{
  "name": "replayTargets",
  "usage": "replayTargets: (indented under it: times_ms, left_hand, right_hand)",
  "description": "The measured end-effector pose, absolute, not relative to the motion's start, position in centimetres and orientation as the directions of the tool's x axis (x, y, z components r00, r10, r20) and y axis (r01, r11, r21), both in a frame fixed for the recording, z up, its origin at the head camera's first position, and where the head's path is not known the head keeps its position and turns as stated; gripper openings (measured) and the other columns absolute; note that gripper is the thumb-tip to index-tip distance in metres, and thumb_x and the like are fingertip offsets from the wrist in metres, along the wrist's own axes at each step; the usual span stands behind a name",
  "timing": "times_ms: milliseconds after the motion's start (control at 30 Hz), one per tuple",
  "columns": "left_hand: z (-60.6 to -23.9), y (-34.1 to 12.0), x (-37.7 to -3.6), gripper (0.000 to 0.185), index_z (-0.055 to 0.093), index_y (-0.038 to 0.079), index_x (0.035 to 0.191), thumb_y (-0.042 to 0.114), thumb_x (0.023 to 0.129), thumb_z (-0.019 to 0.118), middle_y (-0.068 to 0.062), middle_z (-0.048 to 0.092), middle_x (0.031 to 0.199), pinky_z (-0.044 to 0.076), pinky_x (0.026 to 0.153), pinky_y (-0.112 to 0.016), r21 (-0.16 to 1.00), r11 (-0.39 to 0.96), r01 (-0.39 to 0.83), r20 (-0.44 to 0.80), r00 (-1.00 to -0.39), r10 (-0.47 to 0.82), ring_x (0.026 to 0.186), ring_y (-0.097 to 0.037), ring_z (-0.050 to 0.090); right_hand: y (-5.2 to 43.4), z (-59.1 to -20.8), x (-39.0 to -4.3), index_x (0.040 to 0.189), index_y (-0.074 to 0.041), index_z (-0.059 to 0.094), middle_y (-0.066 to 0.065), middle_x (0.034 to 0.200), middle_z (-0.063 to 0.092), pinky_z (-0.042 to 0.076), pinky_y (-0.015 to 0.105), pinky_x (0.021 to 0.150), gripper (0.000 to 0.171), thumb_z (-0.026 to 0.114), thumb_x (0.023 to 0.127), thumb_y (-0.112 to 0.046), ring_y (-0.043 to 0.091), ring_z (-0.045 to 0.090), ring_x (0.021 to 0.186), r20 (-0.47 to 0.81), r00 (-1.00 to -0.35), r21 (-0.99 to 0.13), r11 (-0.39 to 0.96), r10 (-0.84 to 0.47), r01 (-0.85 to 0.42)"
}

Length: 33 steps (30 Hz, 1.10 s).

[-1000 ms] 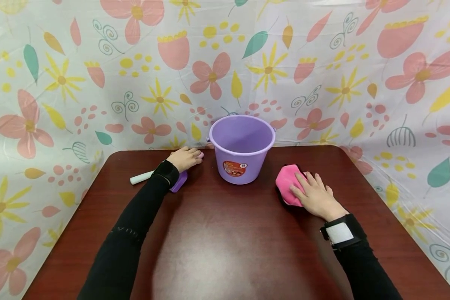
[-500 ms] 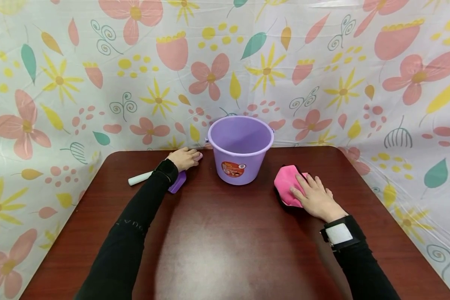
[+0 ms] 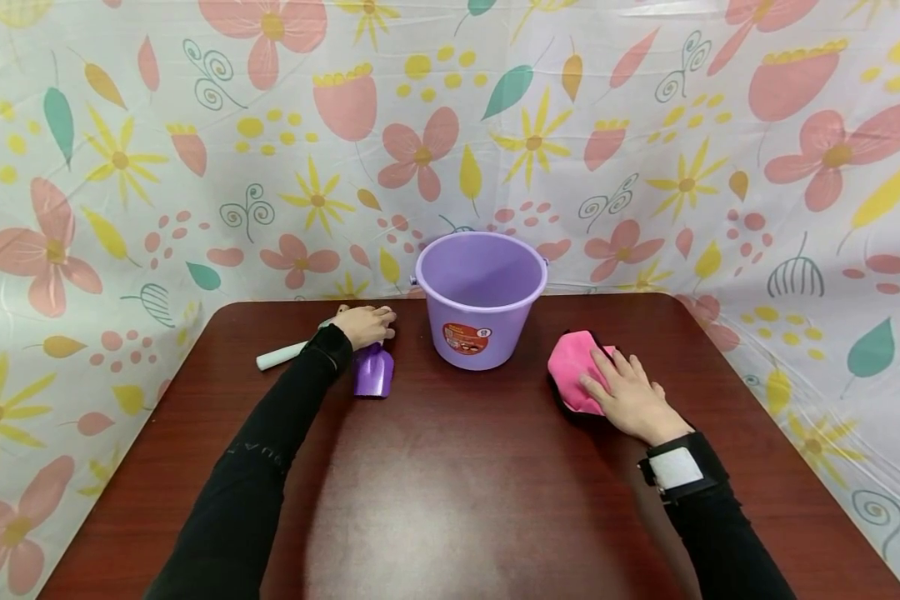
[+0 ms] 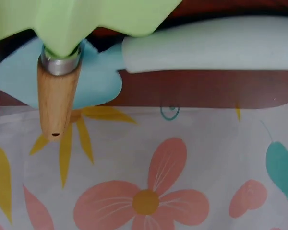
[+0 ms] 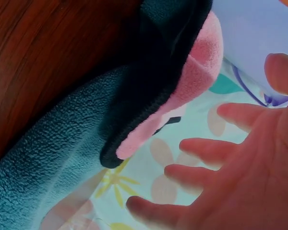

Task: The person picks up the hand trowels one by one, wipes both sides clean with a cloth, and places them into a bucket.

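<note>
My left hand [image 3: 363, 325] is over the upper end of a small purple shovel [image 3: 375, 373] at the table's left rear; its fingers grip the handle, mostly hidden beneath them. Near that wrist lie a light blue trowel [image 4: 103, 79] with a white handle [image 4: 206, 45] and a light green tool [image 4: 81, 19] with a wooden handle [image 4: 57, 100]. On the right, my right hand [image 3: 632, 396] rests with spread, fairly straight fingers on a plush cloth [image 3: 576, 375], pink on one side. In the right wrist view, the cloth's other side [image 5: 62, 124] looks dark teal with a black border.
A purple bucket [image 3: 483, 333] with an orange label stands upright at the table's back, between the hands. The brown table [image 3: 450, 483] ends at the back against a flower-printed curtain [image 3: 420, 108].
My left hand has drawn back slightly to the left. The purple shovel has swung round, so its blade points toward the near edge. The right hand and the cloth stay put.
</note>
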<state>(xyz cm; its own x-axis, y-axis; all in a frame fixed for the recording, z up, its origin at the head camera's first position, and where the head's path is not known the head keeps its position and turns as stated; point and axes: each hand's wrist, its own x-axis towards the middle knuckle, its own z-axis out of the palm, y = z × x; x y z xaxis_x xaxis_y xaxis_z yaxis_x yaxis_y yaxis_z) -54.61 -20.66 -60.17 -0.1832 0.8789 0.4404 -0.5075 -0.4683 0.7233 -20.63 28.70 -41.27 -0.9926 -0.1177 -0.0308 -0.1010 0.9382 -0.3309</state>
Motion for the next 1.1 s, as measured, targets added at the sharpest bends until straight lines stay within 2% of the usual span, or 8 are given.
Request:
replayTargets:
  times_ms: [200, 267, 300, 333, 367, 400, 467, 1100]
  left_hand:
    - [-59.7, -20.9, -52.8, 0.045, 0.053, -0.002, 0.114, 0.011, 0.07, 0.055, -0.009, 0.052, 0.122, 0.042, 0.093, -0.033, 0.334, -0.405, -0.851, 0.462, -0.227, 0.857, 0.111, -0.023, 0.05]
    - [-56.3, -20.4, -49.3, 0.034, 0.052, 0.004, 0.102, 0.005, 0.068, 0.053, -0.005, 0.054, 0.116, 0.045, 0.077, -0.027, -0.065, -0.248, -0.966, 0.4, -0.253, 0.881, 0.103, -0.018, 0.051]
    - [-54.2, -20.1, -47.3, 0.029, 0.051, 0.007, 0.097, 0.002, 0.068, 0.052, -0.004, 0.054, 0.114, 0.045, 0.068, -0.026, -0.463, -0.077, -0.883, 0.376, -0.275, 0.885, 0.101, -0.016, 0.051]
    - [-52.1, -19.8, -45.3, 0.026, 0.051, 0.009, 0.093, -0.001, 0.069, 0.052, -0.003, 0.056, 0.113, 0.043, 0.06, -0.026, -0.906, 0.215, -0.364, 0.337, -0.314, 0.888, 0.1, -0.014, 0.052]
    - [-49.8, -19.3, -43.3, 0.023, 0.051, 0.01, 0.092, -0.003, 0.073, 0.052, -0.003, 0.057, 0.113, 0.042, 0.056, -0.027, -0.894, 0.378, 0.24, 0.278, -0.363, 0.889, 0.101, -0.014, 0.053]
    - [-47.9, -18.9, -41.5, 0.02, 0.054, 0.011, 0.09, -0.005, 0.077, 0.055, -0.005, 0.06, 0.116, 0.043, 0.054, -0.031, -0.714, 0.441, 0.544, 0.251, -0.389, 0.886, 0.106, -0.017, 0.056]
    - [-44.7, -18.3, -38.9, 0.019, 0.058, 0.013, 0.09, -0.004, 0.082, 0.055, -0.011, 0.061, 0.121, 0.041, 0.052, -0.035, -0.436, 0.48, 0.761, 0.174, -0.452, 0.875, 0.114, -0.025, 0.056]
    - [-43.2, -19.0, -35.1, 0.037, 0.058, 0.002, 0.115, -0.017, 0.084, 0.055, -0.017, 0.06, 0.122, 0.04, 0.099, -0.046, -0.095, 0.475, 0.875, 0.287, -0.433, 0.855, 0.126, -0.036, 0.049]
  right_hand:
    - [28.9, -41.7, -21.1, 0.153, -0.005, 0.024, 0.037, 0.15, 0.015, 0.019, 0.081, 0.091, 0.076, 0.041, 0.1, -0.056, 0.059, 0.01, 0.136, -0.062, -0.994, -0.345, 0.937, -0.085, -0.059]
    - [29.0, -41.9, -21.3, 0.153, -0.005, 0.023, 0.038, 0.15, 0.015, 0.02, 0.081, 0.09, 0.076, 0.042, 0.099, -0.056, 0.059, 0.012, 0.135, -0.07, -0.995, -0.346, 0.937, -0.076, -0.047]
    - [29.1, -42.1, -21.5, 0.153, -0.004, 0.023, 0.038, 0.15, 0.015, 0.022, 0.081, 0.09, 0.077, 0.043, 0.099, -0.056, 0.059, 0.013, 0.135, -0.072, -0.995, -0.346, 0.937, -0.072, -0.043]
    - [29.2, -42.2, -21.7, 0.153, -0.004, 0.023, 0.039, 0.149, 0.016, 0.023, 0.08, 0.09, 0.077, 0.044, 0.099, -0.055, 0.06, 0.015, 0.134, -0.069, -0.995, -0.346, 0.937, -0.072, -0.044]
    - [29.2, -42.4, -21.9, 0.153, -0.003, 0.023, 0.039, 0.149, 0.016, 0.025, 0.079, 0.09, 0.077, 0.045, 0.099, -0.054, 0.06, 0.016, 0.133, -0.066, -0.995, -0.346, 0.937, -0.071, -0.044]
    - [29.3, -42.5, -22.0, 0.152, -0.003, 0.023, 0.039, 0.149, 0.016, 0.026, 0.079, 0.09, 0.077, 0.046, 0.099, -0.054, 0.061, 0.018, 0.132, -0.064, -0.995, -0.345, 0.937, -0.072, -0.046]
    - [29.4, -42.8, -22.3, 0.152, -0.003, 0.023, 0.039, 0.149, 0.017, 0.029, 0.078, 0.089, 0.079, 0.047, 0.098, -0.055, 0.062, 0.021, 0.13, -0.068, -0.995, -0.342, 0.939, -0.068, -0.041]
    - [29.5, -43.0, -24.3, 0.136, -0.004, 0.042, 0.036, 0.121, 0.042, 0.043, 0.066, 0.078, 0.058, 0.062, 0.088, -0.029, 0.056, 0.049, 0.105, -0.053, -0.998, -0.352, 0.936, -0.021, -0.001]
